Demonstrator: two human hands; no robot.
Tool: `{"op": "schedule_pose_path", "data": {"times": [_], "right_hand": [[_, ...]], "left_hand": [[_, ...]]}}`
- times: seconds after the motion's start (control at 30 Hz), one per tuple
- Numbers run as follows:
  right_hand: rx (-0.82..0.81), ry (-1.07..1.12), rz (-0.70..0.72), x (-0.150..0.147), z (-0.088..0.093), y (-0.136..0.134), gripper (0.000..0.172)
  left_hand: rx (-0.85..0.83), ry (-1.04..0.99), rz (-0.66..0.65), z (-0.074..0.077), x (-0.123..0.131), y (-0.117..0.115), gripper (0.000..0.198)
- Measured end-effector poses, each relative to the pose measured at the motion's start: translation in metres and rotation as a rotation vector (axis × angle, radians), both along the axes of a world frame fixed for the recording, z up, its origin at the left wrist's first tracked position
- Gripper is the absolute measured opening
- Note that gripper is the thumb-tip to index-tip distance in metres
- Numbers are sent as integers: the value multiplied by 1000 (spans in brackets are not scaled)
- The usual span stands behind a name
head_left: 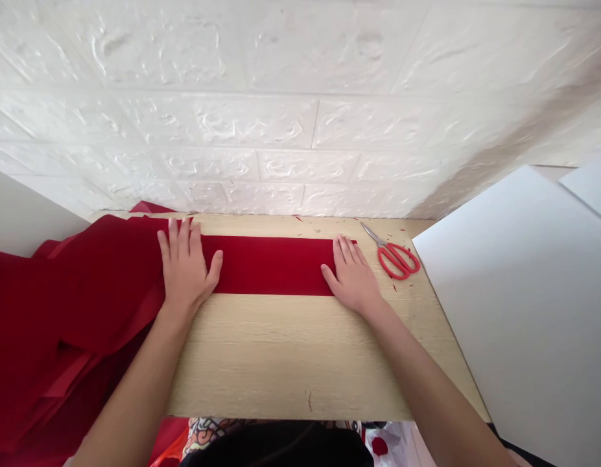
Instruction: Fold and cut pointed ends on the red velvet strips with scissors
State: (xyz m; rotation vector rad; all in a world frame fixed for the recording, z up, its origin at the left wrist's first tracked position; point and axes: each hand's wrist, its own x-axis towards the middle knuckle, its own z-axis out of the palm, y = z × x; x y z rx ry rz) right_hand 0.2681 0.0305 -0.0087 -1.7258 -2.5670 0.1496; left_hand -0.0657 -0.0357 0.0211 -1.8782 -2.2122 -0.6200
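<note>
A strip of dark red fabric (273,266) lies flat across the wooden table, its long edges running left to right. My left hand (187,269) rests palm down with fingers spread, where the strip meets a larger heap of red fabric (100,279). On the strip's right end lies my right hand (353,275), flat, its fingers stretched out and the thumb apart. Neither hand grips anything. Just right of that hand is a pair of scissors (395,256) with red handles, its blades pointing to the upper left.
Behind the table (281,357) rises a white brick-patterned wall (281,123). A large white panel (518,305) bounds the right side, and another pale panel (28,207) stands at the left. Red fabric scraps are scattered around the scissors. Below the front edge is a plastic bag (395,441).
</note>
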Motion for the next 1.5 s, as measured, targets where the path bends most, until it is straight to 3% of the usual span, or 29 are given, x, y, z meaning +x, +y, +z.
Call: {"op": "schedule_pose_path", "data": {"times": [0.1,0.2,0.27,0.43,0.67,0.77,0.87,0.93,1.03,1.1,1.17,1.3,1.4,1.5], "right_hand": [[12,-16,7,0,-2,1,77],[17,-16,5,-1,-1,1,77],[1,-18,-2,-2,1,1,78],[-37,-17,-10,-3,6,0,79],[-46,85,-8,2,-1,4,79],[58,237,11,8,5,0,71],[318,387,114,12,21,-13,54],[405,394,237,11,31,-24,46],[346,276,421,7,34,-35,37],[307,223,449,4,30,-37,24],[320,225,430,4,24,-36,23],[379,279,407,5,21,-33,23],[392,325,373,8,23,-34,21],[414,322,344,13,26,-40,19]], "left_hand": [[96,106,-312,15,24,-8,39],[-156,225,-701,21,55,-12,26],[-304,276,-766,19,71,-13,28],[-379,302,-697,14,82,-10,22],[-478,339,-683,26,95,1,24],[-490,318,-663,29,97,7,22],[-486,274,-654,30,94,13,22],[-480,236,-670,30,90,17,23],[-476,176,-698,29,83,23,22],[-481,140,-701,29,80,25,22],[-492,95,-713,28,76,24,22],[-424,94,-757,28,54,5,24],[-370,248,-633,25,21,-21,39],[-434,345,-509,23,-13,-43,33]]}}
